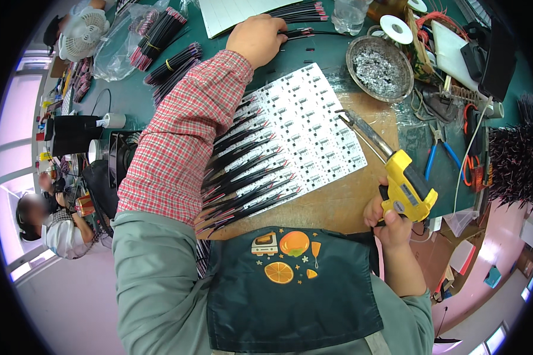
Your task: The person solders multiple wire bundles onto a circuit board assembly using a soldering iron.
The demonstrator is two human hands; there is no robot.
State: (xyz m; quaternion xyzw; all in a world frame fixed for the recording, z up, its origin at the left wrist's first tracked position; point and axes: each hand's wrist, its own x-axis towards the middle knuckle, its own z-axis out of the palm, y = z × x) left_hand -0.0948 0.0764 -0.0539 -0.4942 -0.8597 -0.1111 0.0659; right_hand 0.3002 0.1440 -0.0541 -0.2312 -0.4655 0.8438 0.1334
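My right hand [391, 223] grips a yellow soldering gun [410, 188] by its handle, and its metal tip points up-left over the right edge of a white circuit board sheet [305, 133]. Rows of black wires [249, 168] with red ends lie along the left part of the sheet. My left hand [257, 40] reaches to the far side of the table, its fingers curled down on some loose black wires [301, 33]. The fingertips are partly hidden. A checked sleeve covers the left forearm.
A brown board [370, 112] lies under the sheet. Beyond it stands a round dish of grey residue [380, 70]. Blue-handled pliers [437, 151] lie at right; tied wire bundles [175, 62] and paper [231, 15] lie farther back. Another person [65, 228] sits at left.
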